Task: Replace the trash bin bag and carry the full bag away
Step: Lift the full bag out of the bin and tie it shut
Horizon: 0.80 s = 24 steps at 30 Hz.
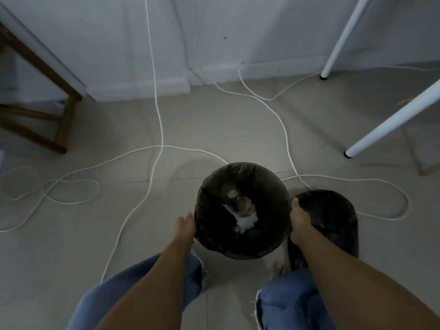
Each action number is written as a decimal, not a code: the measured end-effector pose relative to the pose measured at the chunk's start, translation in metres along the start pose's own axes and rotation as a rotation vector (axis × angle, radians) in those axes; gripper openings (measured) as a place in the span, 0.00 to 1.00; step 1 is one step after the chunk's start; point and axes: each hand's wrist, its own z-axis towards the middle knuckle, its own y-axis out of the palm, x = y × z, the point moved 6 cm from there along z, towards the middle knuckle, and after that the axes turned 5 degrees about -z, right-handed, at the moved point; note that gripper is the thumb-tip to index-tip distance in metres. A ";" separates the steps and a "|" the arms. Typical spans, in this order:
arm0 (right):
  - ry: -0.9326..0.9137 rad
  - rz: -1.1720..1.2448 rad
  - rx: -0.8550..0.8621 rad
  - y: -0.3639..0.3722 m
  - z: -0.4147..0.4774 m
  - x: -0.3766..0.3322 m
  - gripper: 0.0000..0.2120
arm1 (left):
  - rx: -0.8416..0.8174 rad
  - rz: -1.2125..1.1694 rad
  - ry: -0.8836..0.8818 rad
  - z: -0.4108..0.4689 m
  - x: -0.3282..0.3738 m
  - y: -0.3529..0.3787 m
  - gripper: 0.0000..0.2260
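1. Nearest the camera, two forearms reached down over jeans-clad knees toward the floor point(119, 129).
2. The left hand point(185, 228) lay against the left rim of the bin point(271, 244), fingers curled at its edge; whether it pinched the liner could not be told.
3. The right hand point(298, 220) was closed over a dark bag point(333, 217) that lay on the floor just right of the bin, touching its rim.
4. The bin stood upright on the floor between the hands, lined with a thin dark liner point(242, 169) folded over the rim. Inside lay a clear bottle point(234, 197) and crumpled white paper point(246, 221).
5. The load looked light, the bin only partly filled. The liner looked soft, slick and easily torn, so the folded edge at the rim, gathered with both hands, seemed the best hold.
6. Count: one bin, one liner in it, one dark bag beside it, one bottle.
7. Farther off, white cords point(157, 91) looped over the floor, some passing close behind the bin, a snag or trip risk.
8. Farthest: two white legs point(390, 120) at right, a wooden frame point(64, 120) at left.
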 end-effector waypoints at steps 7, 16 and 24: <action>0.156 0.291 -0.246 0.020 0.001 0.012 0.21 | -0.079 -0.276 -0.141 0.008 -0.014 0.019 0.15; 0.048 0.074 0.047 -0.005 -0.001 0.002 0.08 | -0.006 0.063 -0.083 0.014 -0.008 0.008 0.20; -0.031 -0.077 0.070 -0.012 -0.022 -0.012 0.06 | 0.085 0.006 0.042 -0.008 0.010 -0.007 0.21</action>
